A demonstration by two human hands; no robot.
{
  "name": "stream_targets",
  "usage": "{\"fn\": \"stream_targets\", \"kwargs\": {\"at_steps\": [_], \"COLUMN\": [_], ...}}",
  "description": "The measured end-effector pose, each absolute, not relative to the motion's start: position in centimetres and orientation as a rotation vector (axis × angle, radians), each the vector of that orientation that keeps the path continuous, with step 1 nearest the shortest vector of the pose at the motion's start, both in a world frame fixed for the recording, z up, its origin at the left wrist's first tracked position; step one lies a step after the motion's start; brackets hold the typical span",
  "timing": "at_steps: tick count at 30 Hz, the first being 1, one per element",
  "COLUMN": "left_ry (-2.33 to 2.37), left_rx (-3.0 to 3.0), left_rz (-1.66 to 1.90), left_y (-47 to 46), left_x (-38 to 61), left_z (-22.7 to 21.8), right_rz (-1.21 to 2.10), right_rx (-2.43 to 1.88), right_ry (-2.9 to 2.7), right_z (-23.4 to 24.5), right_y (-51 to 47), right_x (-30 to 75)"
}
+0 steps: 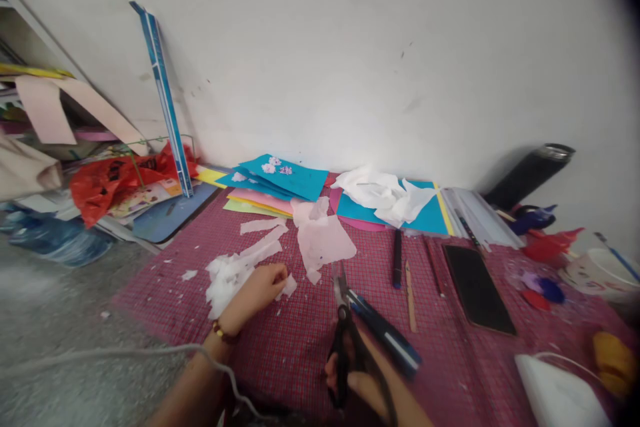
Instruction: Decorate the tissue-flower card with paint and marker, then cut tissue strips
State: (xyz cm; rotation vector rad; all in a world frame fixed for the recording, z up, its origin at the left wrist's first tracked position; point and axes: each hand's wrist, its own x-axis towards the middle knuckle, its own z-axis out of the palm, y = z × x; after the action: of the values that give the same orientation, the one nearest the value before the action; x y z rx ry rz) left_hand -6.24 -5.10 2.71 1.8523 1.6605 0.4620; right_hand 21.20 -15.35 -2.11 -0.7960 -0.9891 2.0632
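Note:
My left hand [260,290] is closed in a pinch on a small white paper scrap [289,287], beside a heap of white paper scraps [225,277] on the red checked cloth [295,347]. My right hand [360,383] grips black-handled scissors [343,333], blades pointing away toward a pale pink tissue sheet [323,237]. A dark blue pen [385,333] lies along the right hand; whether the fingers hold it too I cannot tell.
Coloured card sheets [273,180] and crumpled white paper [385,193] lie by the wall. A black marker [397,257], wooden stick [411,297], black phone [477,287], dark flask [530,173], red plastic bag [115,180] and white cable [125,353] surround the cloth.

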Motion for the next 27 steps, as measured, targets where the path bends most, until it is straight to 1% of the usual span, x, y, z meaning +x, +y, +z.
{"fn": "stream_targets", "kwargs": {"at_steps": [8,11,15,18,23,27], "left_ry": [1.631,1.583,1.484,1.454,1.525,1.605], "left_rx": [1.872,1.901,1.960,1.977,1.932,1.832], "left_rz": [0.612,0.608,0.550,0.533,0.644,0.791], "left_y": [-3.7,-3.3,-3.6,-3.9,-3.9,-4.3], "left_x": [-3.7,-2.0,-0.7,0.1,0.6,-1.7], "left_z": [2.8,2.7,2.9,2.7,2.3,3.6], "right_rz": [2.081,2.137,2.116,2.119,2.120,2.059], "right_rx": [-0.860,-0.857,-0.856,-0.840,-0.825,-0.833], "right_ry": [-1.116,-1.061,-0.995,-1.046,-1.146,-1.190], "right_z": [-2.6,-2.9,-2.9,-2.3,-1.5,-0.9], "right_y": [-14.9,-14.7,-14.9,-15.0,-15.1,-15.4], "right_x": [21.6,21.9,22.1,22.0,22.0,22.7]}}
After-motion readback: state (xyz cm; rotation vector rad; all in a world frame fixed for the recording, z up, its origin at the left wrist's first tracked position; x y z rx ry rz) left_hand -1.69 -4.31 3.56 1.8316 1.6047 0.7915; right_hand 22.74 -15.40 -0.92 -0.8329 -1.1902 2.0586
